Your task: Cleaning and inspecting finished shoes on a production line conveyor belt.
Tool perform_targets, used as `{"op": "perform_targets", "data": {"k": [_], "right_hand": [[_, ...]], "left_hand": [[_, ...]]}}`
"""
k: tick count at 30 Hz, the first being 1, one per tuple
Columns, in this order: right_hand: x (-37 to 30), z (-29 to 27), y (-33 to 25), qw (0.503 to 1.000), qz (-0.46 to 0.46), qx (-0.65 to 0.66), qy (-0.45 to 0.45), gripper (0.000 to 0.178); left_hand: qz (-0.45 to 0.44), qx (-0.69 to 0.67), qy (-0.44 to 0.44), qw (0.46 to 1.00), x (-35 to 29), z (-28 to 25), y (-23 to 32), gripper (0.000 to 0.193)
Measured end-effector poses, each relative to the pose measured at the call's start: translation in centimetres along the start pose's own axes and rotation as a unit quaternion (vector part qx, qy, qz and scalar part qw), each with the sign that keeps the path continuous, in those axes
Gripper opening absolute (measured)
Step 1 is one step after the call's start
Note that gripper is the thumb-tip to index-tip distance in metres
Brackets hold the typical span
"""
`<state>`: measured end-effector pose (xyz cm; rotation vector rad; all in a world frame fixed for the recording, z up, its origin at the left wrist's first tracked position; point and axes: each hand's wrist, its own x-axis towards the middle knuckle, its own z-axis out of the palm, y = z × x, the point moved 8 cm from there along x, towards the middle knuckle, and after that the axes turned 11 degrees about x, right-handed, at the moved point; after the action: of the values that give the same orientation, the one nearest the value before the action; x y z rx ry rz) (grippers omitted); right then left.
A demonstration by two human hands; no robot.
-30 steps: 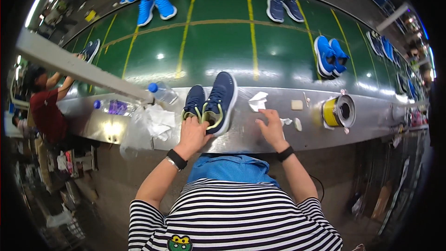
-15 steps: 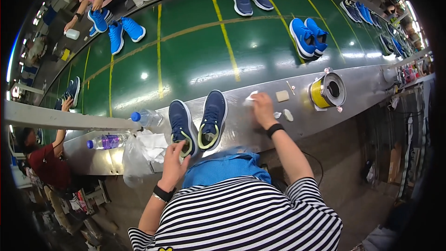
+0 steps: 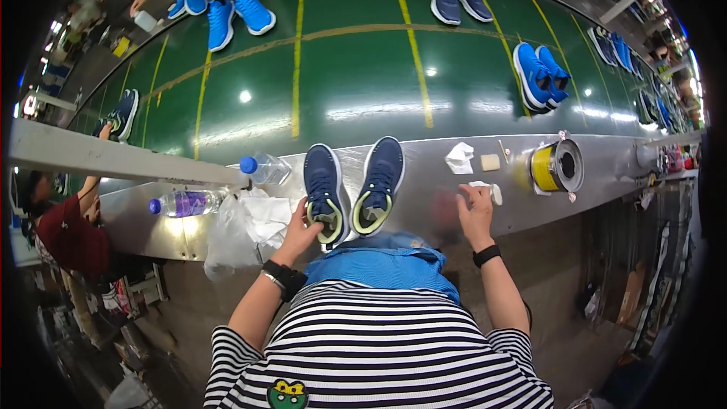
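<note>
Shoes (image 3: 323,182), a navy pair, are shown in the head view on the metal ledge (image 3: 428,159), between the two hands and close to the blue cloth (image 3: 386,261) at the person's waist. Their long axes are pointed away from the body, heels nearest; the toes are splayed, so that the left shoe (image 3: 323,182) is turned slightly leftward and the right shoe (image 3: 381,178) slightly rightward. The nearer hand is the left hand (image 3: 301,233): its thumb is laid at the heel opening of the left shoe, its fingers beside the outer side. Whether the collar is pinched or only touched cannot be told. The right hand (image 3: 475,216) is held off to the right of the pair, well apart from the right shoe. Its fingers are loosely parted and no grasped thing can be made out, though a small white scrap (image 3: 478,184) is seen at its fingertips. Farther out, a crumpled white tissue (image 3: 460,158) and a beige block (image 3: 491,162) are placed side by side, with a yellow tin (image 3: 544,169) to their right.
</note>
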<state>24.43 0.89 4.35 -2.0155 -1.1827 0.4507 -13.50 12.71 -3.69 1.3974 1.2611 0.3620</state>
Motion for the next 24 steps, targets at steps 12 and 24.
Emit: {"op": "perform_targets", "data": {"k": [12,24], "right_hand": [[-2.3,16.2,-1.7,0.813,0.358,0.4,-0.227,0.041],[-1.6,14.3,0.0,0.751,0.353,0.466,-0.305,0.027]], "left_hand": [[-0.222,-0.267,0.014,0.938,-0.1,1.8,-2.4,0.04],[-0.192,-0.333,0.012,0.923,-0.1,3.4,-0.6,0.037]]}}
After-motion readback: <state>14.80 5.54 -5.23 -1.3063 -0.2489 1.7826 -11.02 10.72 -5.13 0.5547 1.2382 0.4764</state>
